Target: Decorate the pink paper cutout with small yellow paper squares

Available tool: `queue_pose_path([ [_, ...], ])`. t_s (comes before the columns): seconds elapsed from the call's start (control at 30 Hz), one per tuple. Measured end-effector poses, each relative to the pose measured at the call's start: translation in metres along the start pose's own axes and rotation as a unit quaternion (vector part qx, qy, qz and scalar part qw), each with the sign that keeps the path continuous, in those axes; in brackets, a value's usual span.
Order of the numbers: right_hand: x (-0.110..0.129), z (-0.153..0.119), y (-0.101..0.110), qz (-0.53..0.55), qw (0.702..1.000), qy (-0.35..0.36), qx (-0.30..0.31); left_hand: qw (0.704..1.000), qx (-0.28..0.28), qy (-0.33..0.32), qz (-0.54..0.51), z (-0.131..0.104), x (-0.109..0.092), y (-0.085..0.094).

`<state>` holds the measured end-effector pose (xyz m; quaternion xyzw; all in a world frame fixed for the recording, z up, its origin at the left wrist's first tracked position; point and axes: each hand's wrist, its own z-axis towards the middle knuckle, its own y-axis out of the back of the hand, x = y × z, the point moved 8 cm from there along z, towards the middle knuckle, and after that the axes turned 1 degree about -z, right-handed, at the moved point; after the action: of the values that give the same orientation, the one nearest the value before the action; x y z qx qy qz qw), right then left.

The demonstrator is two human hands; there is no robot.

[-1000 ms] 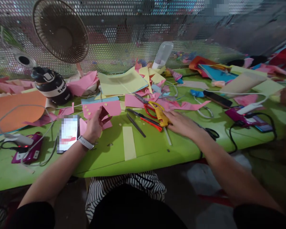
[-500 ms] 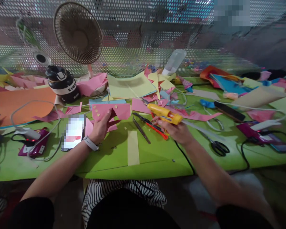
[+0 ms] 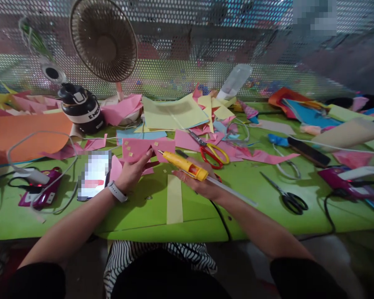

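Note:
My left hand (image 3: 134, 168) grips the lower edge of a pink paper piece (image 3: 137, 146), which is folded or cut and carries several small pale yellow squares. My right hand (image 3: 199, 180) is wrapped round a yellow hot glue gun (image 3: 183, 164) with a clear glue stick jutting from its back. The gun's nozzle points left, close to the right part of the pink paper; whether it touches cannot be made out. A pale yellow paper strip (image 3: 174, 199) lies on the green table between my forearms. Red-and-yellow-handled scissors (image 3: 210, 151) rest just behind the gun.
A phone (image 3: 95, 176) lies left of my left wrist, near a purple power strip (image 3: 40, 187). Black scissors (image 3: 291, 201) are at the right. Behind stand a black bottle (image 3: 81, 110), a fan (image 3: 104, 43) and stacked yellow paper (image 3: 171, 114). The glue gun's black cord (image 3: 222, 220) crosses the table edge.
My right hand has brought the glue gun left and toward me, its nozzle now beside the pink paper. The red-and-yellow scissors it covered have come into view. My left hand keeps its hold.

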<state>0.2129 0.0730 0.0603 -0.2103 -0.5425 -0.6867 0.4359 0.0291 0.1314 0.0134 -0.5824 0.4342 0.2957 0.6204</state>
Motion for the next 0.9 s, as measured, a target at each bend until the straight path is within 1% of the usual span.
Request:
queue_pose_path([
  [0.1,-0.0020,-0.0002,0.0003,0.011,1.000,0.000,-0.004,1.000,-0.010,-0.001,0.004,-0.0001,0.0019,0.0030],
  [0.27,0.0008,0.0003,0.0043,0.005,1.000,-0.005,-0.023,1.000,-0.001,-0.009,0.000,-0.0006,0.0026,0.0038],
  [0.5,-0.0010,-0.0002,0.0034,0.019,1.000,0.011,-0.022,1.000,-0.007,-0.011,-0.003,-0.0021,0.0005,0.0024],
  [0.73,-0.0008,-0.0005,0.0039,-0.001,0.999,0.029,-0.038,1.000,-0.007,-0.006,-0.011,-0.0021,0.0012,0.0012],
  [0.9,-0.0008,-0.0004,0.0024,0.013,0.999,0.020,-0.028,1.000,-0.008,-0.003,-0.011,-0.0017,0.0017,0.0017],
])
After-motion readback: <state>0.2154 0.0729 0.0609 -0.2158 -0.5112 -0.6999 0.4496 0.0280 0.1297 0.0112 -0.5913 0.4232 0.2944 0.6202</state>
